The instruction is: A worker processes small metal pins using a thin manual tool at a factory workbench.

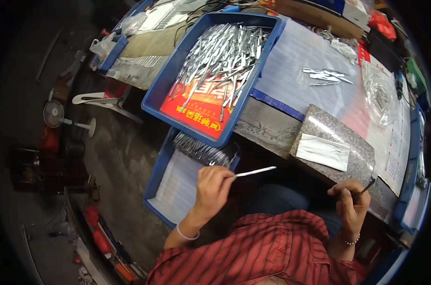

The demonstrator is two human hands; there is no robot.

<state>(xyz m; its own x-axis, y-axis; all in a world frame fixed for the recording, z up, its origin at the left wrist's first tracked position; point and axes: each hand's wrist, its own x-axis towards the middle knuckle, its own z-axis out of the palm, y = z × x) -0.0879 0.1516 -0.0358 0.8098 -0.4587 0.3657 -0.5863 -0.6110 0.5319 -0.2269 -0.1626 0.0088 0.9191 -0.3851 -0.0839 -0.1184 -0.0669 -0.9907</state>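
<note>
My left hand (pixel 210 190) pinches one end of a slim, shiny metal strip (pixel 256 172), which points right above my lap. My right hand (pixel 352 202), in front of the granite slab (pixel 361 148), is closed on a thin dark rod (pixel 369 184) whose tip sticks up past the fingers. On that slab lies a folded white cloth (pixel 323 152). A blue tray (pixel 151 110) ahead holds a heap of similar slim metal pieces (pixel 225 50) over a red printed sheet (pixel 191 107). Several more metal pieces (pixel 327 76) rest on the plastic-covered bench to its right.
Below the big tray sits a second blue tray (pixel 149 202) with dark slim pieces (pixel 203 151) at its far end. A clear plastic bag (pixel 379 92) lies at right. Cardboard boxes (pixel 315 19) stand at the back; a white fan (pixel 54 114) stands on the floor at left.
</note>
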